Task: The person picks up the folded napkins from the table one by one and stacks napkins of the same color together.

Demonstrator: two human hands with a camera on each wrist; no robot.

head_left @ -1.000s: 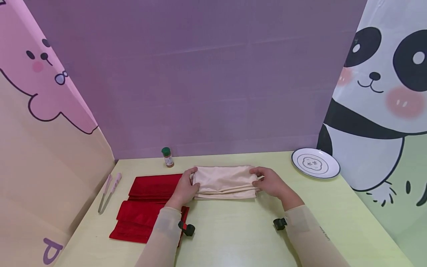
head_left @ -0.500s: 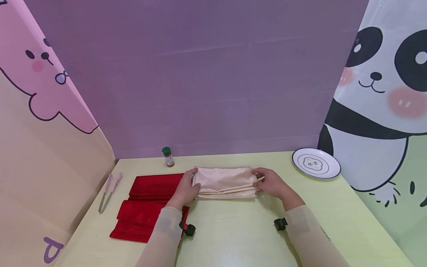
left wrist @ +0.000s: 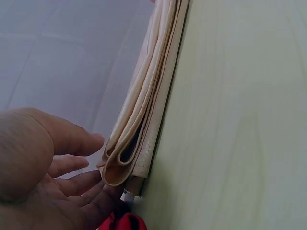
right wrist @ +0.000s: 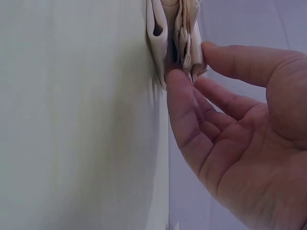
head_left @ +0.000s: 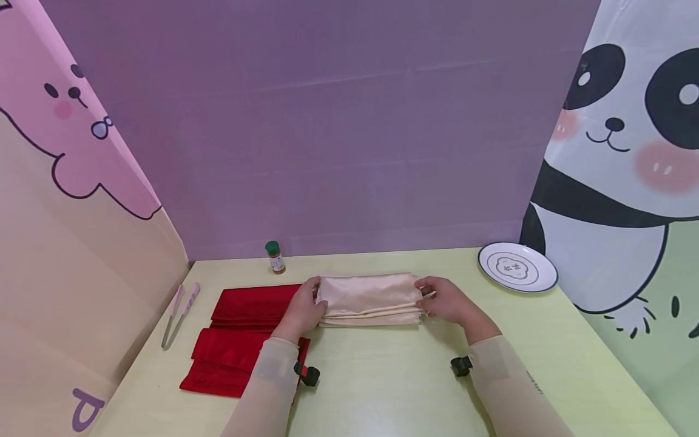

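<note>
Pinches the folded cream satiny cloth at its right end with right hand; touches its left end with left hand, cannot tell whether gripping.

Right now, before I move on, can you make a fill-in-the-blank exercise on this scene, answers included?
In the head view, the pale cloth between the left hand and right hand is folded; the fabric left of it is coloured ____.
The tongs lie to the ____ of that fabric.
The small jar near the far edge of the table has a cap coloured ____.
The plate sits at the table's far ____ corner.
Missing words: red; left; green; right.
</note>
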